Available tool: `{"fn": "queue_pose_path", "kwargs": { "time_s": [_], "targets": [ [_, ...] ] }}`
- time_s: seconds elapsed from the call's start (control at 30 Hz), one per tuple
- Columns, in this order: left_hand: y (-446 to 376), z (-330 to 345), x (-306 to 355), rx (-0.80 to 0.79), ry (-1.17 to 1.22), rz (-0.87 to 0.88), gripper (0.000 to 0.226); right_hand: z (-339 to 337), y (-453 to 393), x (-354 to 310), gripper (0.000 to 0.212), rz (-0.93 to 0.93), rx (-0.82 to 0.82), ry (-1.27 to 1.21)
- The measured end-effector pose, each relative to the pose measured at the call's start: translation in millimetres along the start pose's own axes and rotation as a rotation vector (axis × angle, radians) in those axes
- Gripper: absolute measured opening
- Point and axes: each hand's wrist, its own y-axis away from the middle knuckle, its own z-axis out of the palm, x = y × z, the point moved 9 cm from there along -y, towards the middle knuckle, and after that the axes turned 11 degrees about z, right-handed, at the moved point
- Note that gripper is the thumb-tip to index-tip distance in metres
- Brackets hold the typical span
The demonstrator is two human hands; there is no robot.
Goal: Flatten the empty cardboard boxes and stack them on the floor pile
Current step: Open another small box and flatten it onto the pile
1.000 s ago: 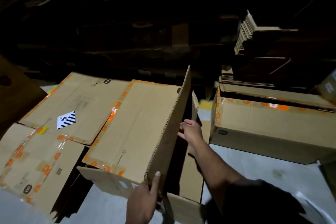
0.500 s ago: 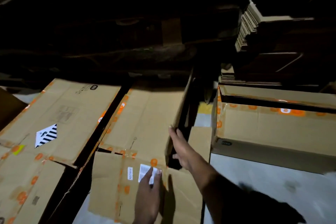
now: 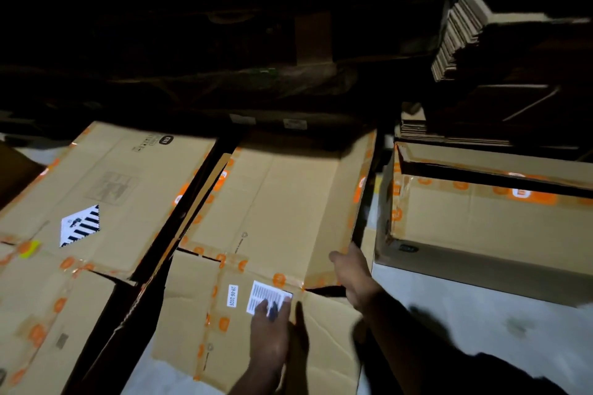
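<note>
A brown cardboard box (image 3: 282,202) with orange tape lies nearly flat on the floor in the middle of the view. Its right side panel (image 3: 364,189) is still tilted up a little. My left hand (image 3: 271,329) presses flat on the near flap, fingers over a white label (image 3: 266,295). My right hand (image 3: 351,272) holds the lower corner of the raised right panel, thumb on top. To the left lies another flattened box (image 3: 106,189) with a striped black-and-white diamond sticker.
An unflattened taped box (image 3: 487,224) stands on the floor at the right, close to my right arm. Behind it rise stacks of flattened cardboard (image 3: 455,38). Dark cardboard piles fill the background. Grey floor (image 3: 465,324) shows at the lower right.
The middle box's upright panel has come down from standing to almost flat. My left hand moved from gripping its edge to pressing on the flap. My right hand followed the panel down.
</note>
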Motion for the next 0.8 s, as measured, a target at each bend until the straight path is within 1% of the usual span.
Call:
{"fn": "queue_pose_path", "kwargs": {
  "time_s": [0.03,0.07,0.1,0.13,0.17,0.2,0.27,0.33,0.37,0.4,0.43,0.47,0.5,0.6,0.63,0.67,0.77,0.8],
  "targets": [
    [3,-12,-17,0.063,-0.025,-0.052,0.043,1,2,-1,0.047,0.006,-0.012,-0.013],
    [11,-23,-36,0.101,-0.057,-0.131,0.051,2,3,-3,0.056,0.01,-0.029,-0.038],
    [21,-32,-54,0.132,-0.072,-0.22,0.064,3,7,-7,0.066,0.012,-0.043,-0.071],
    [32,-39,-71,0.154,-0.033,-0.306,0.078,4,15,-12,0.076,0.035,-0.052,-0.126],
    [45,-46,-79,0.193,0.035,-0.368,0.087,4,22,-18,0.082,0.049,-0.068,-0.194],
    [54,-53,-87,0.243,0.151,-0.398,0.088,4,26,-24,0.084,0.05,-0.091,-0.258],
    [67,-58,-93,0.294,0.414,-0.393,0.084,2,44,-37,0.077,0.088,-0.13,-0.346],
    [80,-61,-93,0.277,0.599,-0.395,0.093,-1,63,-51,0.076,0.106,-0.181,-0.429],
    [87,-64,-86,0.266,0.686,-0.39,0.088,-1,77,-60,0.063,0.104,-0.199,-0.459],
    [91,-68,-79,0.237,0.768,-0.364,0.076,-4,89,-66,0.046,0.1,-0.203,-0.478],
    [94,-73,-72,0.225,0.805,-0.349,0.064,-5,99,-72,0.034,0.089,-0.218,-0.497],
    [94,-80,-64,0.206,0.837,-0.33,0.058,-5,107,-79,0.029,0.072,-0.255,-0.516],
    [98,-85,-54,0.191,0.878,-0.318,0.057,-5,117,-83,0.027,0.073,-0.29,-0.518],
    [104,-93,-38,0.082,0.985,-0.21,0.068,-2,147,-83,0.013,0.121,-0.341,-0.497],
    [108,-97,-35,0.068,1.0,-0.187,0.065,-2,153,-84,0.009,0.107,-0.321,-0.432],
    [112,-102,-37,0.071,0.998,-0.187,0.061,-4,159,-84,0.01,0.073,-0.272,-0.336],
    [131,-121,-41,0.148,1.027,-0.189,0.057,-10,169,-91,0.025,-0.11,-0.073,-0.103],
    [137,-129,-41,0.19,1.007,-0.191,0.052,-9,173,-90,0.027,-0.161,-0.023,-0.016]
  ]
}}
